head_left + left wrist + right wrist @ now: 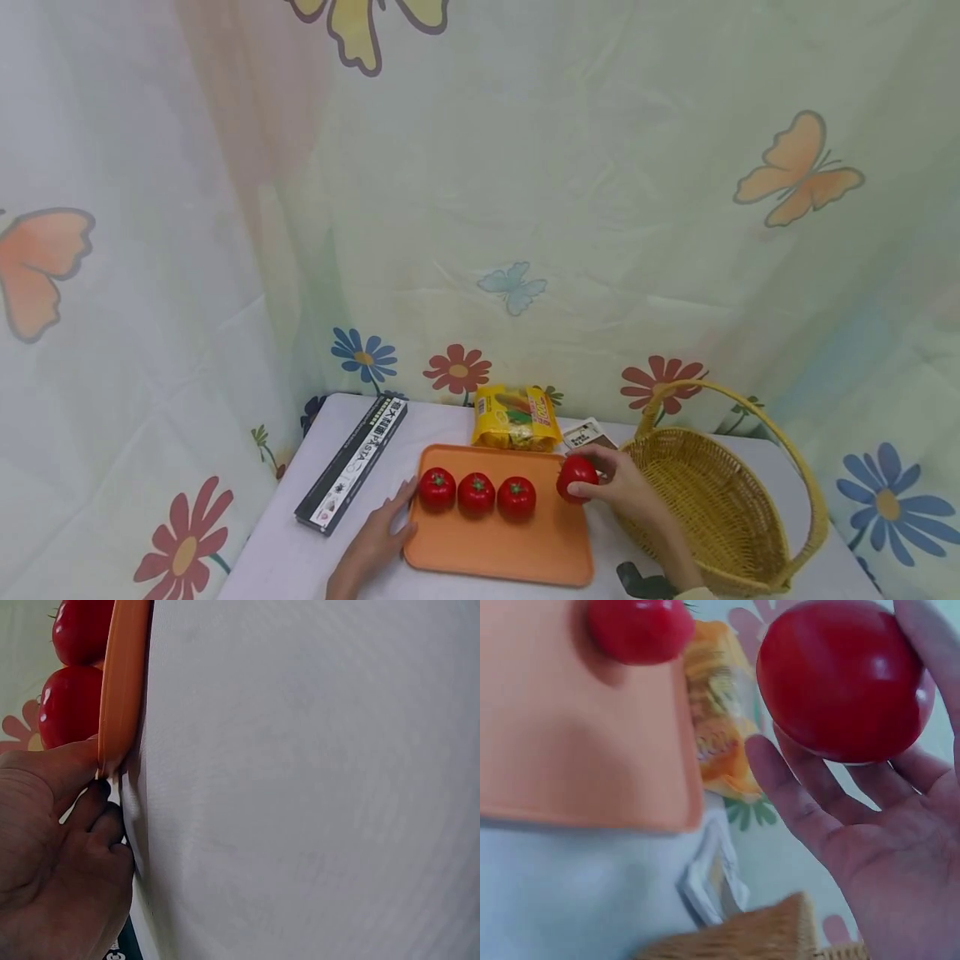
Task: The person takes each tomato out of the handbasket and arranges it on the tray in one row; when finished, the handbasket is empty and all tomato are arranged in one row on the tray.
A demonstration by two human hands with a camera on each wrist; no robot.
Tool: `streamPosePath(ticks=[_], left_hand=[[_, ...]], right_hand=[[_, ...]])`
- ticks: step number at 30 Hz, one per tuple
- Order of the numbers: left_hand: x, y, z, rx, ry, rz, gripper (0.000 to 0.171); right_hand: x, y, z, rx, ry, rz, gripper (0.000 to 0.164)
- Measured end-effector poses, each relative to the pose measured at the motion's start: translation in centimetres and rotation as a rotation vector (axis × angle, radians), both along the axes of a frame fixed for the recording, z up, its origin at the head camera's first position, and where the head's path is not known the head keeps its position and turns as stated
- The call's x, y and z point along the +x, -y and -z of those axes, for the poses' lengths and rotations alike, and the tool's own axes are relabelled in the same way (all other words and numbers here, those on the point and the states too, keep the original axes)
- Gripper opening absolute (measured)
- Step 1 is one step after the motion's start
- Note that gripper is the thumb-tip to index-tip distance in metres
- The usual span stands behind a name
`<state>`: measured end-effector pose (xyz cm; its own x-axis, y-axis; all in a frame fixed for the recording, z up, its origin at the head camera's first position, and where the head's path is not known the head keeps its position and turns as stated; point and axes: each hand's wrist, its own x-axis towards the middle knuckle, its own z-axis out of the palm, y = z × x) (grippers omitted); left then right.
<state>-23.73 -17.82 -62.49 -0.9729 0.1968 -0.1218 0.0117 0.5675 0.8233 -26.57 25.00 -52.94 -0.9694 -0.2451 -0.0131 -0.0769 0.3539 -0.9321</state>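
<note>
An orange tray [495, 554] lies on the white table with three red tomatoes in a row on it: a left one [437, 488], a middle one [476, 495] and a right one [516, 498]. My left hand [377, 535] holds the tray's left edge; in the left wrist view the thumb lies by the tray rim [124, 682], the other fingers partly hidden. Above the tray's right side, my right hand [628, 490] grips another tomato [577, 479]. The right wrist view shows this held tomato [840, 679] between thumb and fingers, apart from the tray.
A wicker basket [705, 500] with a tall handle stands right of the tray, close to my right forearm. Behind the tray are a yellow food bag [515, 418] and a small white-and-brown packet [588, 434]. A long black-and-white pasta box [352, 464] lies at the left.
</note>
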Motion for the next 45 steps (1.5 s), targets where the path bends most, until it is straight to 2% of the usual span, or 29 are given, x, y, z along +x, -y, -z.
streamPosePath(ticks=[4,7,13,20,21,26,34,39,45], left_hand=[[0.1,0.0,-0.2,-0.003,0.001,-0.002,0.076],[0.0,0.0,-0.3,-0.002,-0.004,-0.001,0.076],[-0.2,0.2,-0.2,0.001,-0.015,-0.002,0.076],[-0.1,0.2,0.5,0.032,-0.062,0.029,0.075],[0.0,0.1,0.5,0.033,-0.074,0.038,0.074],[0.3,-0.1,0.4,0.035,-0.049,0.033,0.075],[0.2,-0.2,0.2,0.027,-0.034,0.025,0.076],[0.1,-0.2,0.1,0.031,-0.026,0.02,0.076],[0.0,-0.1,0.2,0.026,-0.035,0.018,0.077]], right_hand=[[0.0,1.1,0.9,-0.023,0.042,0.073,0.058],[-0.1,1.7,1.6,-0.012,0.007,0.104,0.055],[-0.2,2.2,2.8,-0.031,-0.054,0.095,0.055],[0.3,2.5,4.1,0.016,-0.119,0.11,0.057],[0.4,2.5,4.3,0.028,-0.122,0.115,0.058],[0.5,2.6,5.2,0.086,-0.119,0.143,0.059],[0.3,3.4,6.3,0.083,-0.141,0.189,0.056],[0.3,3.7,6.9,0.1,-0.152,0.224,0.06],[0.1,3.8,7.5,0.092,-0.11,0.234,0.066]])
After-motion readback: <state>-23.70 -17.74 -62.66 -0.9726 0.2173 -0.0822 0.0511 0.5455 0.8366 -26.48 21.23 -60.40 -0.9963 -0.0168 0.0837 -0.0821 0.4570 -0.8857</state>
